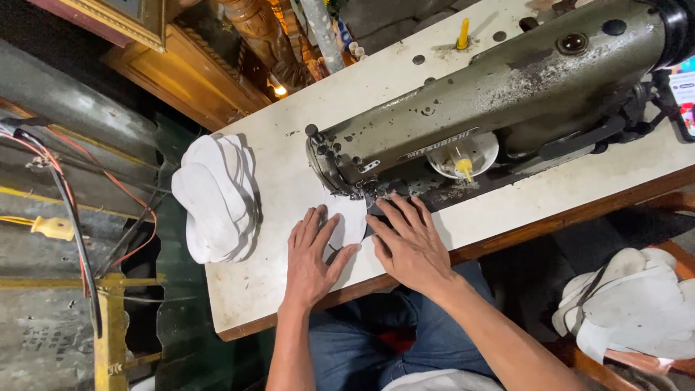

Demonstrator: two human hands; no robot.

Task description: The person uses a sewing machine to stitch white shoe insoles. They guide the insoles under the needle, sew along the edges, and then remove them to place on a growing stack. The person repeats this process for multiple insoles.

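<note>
While flat, fingers (318, 224) spread, pressing white piece (347, 221)

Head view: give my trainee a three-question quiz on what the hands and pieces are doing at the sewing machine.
1. True or false: both hands press flat on the white piece under the needle end of the sewing machine.
2. Where is the stack of white cut pieces? A) table's left end B) on the machine arm C) in the lap
3. Fill in: the bobbin in the white dish is ____ coloured.

Key
1. True: left hand and right hand both lie on it.
2. A
3. Yellow
</note>
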